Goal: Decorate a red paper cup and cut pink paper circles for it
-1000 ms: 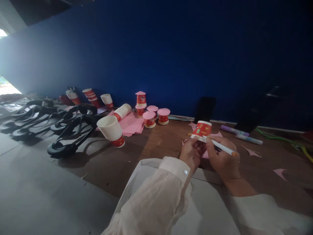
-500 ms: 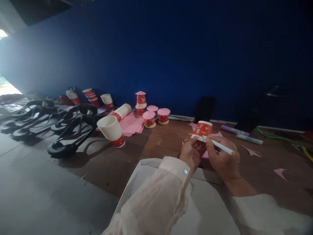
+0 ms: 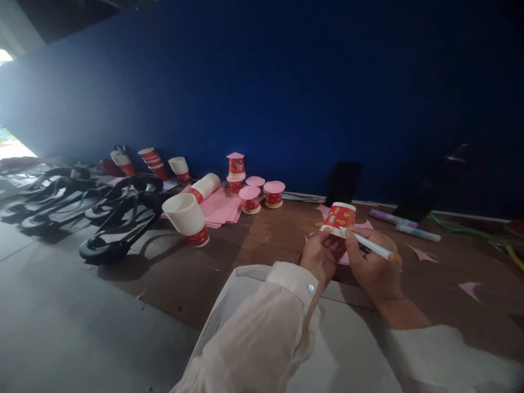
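Above a white surface (image 3: 339, 341) at the near side of a brown worktop (image 3: 216, 262), two bare hands in pale, long sleeves work close together. The left hand (image 3: 321, 256) grips a short red cup (image 3: 339, 217) by its lower part, holding it raised and tilted, its gold star and green mark in view. The right hand (image 3: 376, 270) grips a white marker (image 3: 373, 245) with an orange end, its tip at the cup's lower pale edge; whether it touches cannot be told.

Pink paper (image 3: 344, 259) shows under the hands, and pink scraps (image 3: 470, 290) lie to the right. At left, beside black frames (image 3: 104, 248) with straps, stands a tall nest of paper cups (image 3: 184, 215), white above and red at the base. A purple marker (image 3: 393, 218) and a pale blue marker (image 3: 417, 233) lie just beyond the right hand.

Farther back, a second nest of cups (image 3: 207, 186) lies on its side on pink sheets (image 3: 223, 208). Just right of it are three red cups (image 3: 274, 196) topped with pink discs and a two-high stack (image 3: 236, 168) capped by a pink top. More cups (image 3: 153, 162) stand at far left, while a dark upright object (image 3: 344, 183) and green cable (image 3: 466, 229) sit near the blue wall (image 3: 262, 98) that spans the background
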Motion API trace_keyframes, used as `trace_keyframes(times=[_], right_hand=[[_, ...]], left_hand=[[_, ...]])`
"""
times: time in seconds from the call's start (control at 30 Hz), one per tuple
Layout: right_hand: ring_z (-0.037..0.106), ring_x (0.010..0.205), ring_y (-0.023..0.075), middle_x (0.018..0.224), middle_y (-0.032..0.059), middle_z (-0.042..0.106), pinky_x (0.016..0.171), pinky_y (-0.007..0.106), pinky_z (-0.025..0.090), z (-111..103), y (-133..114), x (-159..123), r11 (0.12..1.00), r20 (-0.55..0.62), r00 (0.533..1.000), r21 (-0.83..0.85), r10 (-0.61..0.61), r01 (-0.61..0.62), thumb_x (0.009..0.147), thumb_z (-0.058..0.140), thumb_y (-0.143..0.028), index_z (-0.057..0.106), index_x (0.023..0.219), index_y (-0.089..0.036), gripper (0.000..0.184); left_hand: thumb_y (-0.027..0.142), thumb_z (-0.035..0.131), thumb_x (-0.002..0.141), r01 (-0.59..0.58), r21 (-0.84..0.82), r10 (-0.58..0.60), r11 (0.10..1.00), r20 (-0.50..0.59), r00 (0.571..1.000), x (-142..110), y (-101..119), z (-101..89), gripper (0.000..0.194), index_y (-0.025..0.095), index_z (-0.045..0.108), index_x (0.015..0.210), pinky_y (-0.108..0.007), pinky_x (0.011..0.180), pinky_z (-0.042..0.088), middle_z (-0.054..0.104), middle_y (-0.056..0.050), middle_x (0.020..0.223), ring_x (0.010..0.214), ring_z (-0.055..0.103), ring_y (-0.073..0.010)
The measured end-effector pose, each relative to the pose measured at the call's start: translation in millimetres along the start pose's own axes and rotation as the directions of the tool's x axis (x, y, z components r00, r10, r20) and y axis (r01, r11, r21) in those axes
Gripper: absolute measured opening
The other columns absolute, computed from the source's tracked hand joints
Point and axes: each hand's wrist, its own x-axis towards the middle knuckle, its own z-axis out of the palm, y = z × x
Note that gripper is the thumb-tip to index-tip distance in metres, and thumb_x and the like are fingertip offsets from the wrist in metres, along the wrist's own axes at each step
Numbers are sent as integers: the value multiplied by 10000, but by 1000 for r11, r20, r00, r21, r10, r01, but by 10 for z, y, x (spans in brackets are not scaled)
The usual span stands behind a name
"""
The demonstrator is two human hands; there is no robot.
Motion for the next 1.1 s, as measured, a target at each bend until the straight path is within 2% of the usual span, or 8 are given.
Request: trace_keyframes(times=[0.23,0.6,0.8,1.1], right_hand=[[756,827,276,859,109,790,809,427,567,-9,6,2,1000,9,1000,1,14,-14,966,599,-390,716,892,-200,235],[749,810,273,862,113,789,775,410,556,-3,19,2,1000,-2,1000,-20,-13,13,972,598,-382,712,898,-197,229],[743,792,275,848,111,785,780,417,553,-11,8,4,1000,0,1000,-7,-5,5,967,607,-376,726,898,-191,231],[747,756,256,835,107,786,726,375,545,-24,41,27,995,0,995,5,-100,100,972,618,-319,723,901,-173,193]], left_hand=[[129,646,872,-7,19,7,1000,-5,1000,39,1,-23,72,130,691,815,-250,655,538,701,-70,737,621,651,-143],[124,591,911,4,7,-4,1000,-16,1000,-4,37,3,140,119,700,821,-267,693,545,709,-82,758,625,646,-142],[131,558,947,4,9,-3,1000,-33,999,-16,58,26,191,111,686,807,-247,640,527,692,-70,721,595,647,-132],[147,536,959,11,32,-9,999,-37,999,-39,74,39,225,101,700,811,-271,686,536,688,-72,702,591,631,-140]])
